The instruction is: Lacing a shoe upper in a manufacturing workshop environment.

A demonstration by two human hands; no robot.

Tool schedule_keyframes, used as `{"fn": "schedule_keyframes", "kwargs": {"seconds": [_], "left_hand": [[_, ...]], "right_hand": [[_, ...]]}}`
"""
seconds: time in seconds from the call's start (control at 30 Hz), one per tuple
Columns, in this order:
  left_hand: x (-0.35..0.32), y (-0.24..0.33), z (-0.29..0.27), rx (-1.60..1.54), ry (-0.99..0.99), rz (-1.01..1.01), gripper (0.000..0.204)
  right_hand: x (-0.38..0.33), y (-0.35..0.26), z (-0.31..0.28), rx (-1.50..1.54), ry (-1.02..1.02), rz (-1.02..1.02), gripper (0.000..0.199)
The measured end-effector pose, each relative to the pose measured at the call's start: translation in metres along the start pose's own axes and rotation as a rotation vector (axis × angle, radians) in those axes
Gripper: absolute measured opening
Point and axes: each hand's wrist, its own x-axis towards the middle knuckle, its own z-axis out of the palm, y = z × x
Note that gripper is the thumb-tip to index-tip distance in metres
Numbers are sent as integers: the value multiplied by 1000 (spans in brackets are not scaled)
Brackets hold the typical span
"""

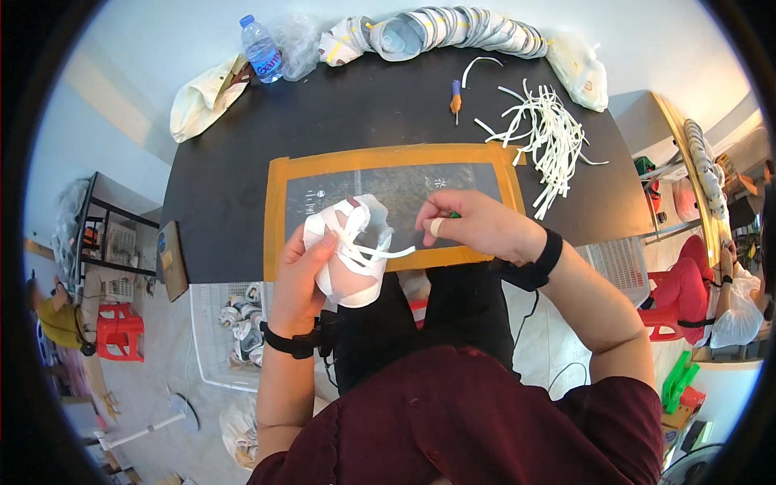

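1. Holding the shoe upper (347, 279) up just above the near edge of the table (218, 202), your left hand (295, 279) has its thumb and fingers clamped on the upper's left side.
2. Your right hand (485, 226) is just beside it, apart from the upper, with fingertips drawn together on a green item (455, 215); most of that is hidden in your grip, so you cannot tell its full shape from here.
3. A white lace (376, 253) crosses the front of the upper, and at least 1 loose end sticks out toward your right fingertips, seemingly not touching them.
4. Judging by those crossings, lacing on this upper looks partly done: the lace is in place, but its free end is neither tucked nor tied. You cannot tell how many holes remain.
5. At the right of the table, a pile of white laces (558, 137) lies unused, with 1 single lace (477, 65) near an orange-and-purple tool (455, 103).
6. Along the back, a row of nested uppers (461, 28) stands; whether those are finished is too small to tell.
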Motion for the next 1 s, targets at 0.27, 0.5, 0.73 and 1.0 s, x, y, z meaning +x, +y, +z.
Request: {"fn": "schedule_keyframes", "kwargs": {"seconds": [0.27,0.5,0.73,1.0], "left_hand": [[0,10,-3,-65,-63,-21,34],[9,19,6,-53,-188,-202,33],[8,-5,12,11,141,155,23],[-27,-49,30,128,146,21,14]], "right_hand": [[-1,-3,17,-36,189,-308,20],[6,0,27,-226,-81,-552,22],[12,20,42,-121,204,-365,15],[14,20,63,239,351,-92,12]]}}
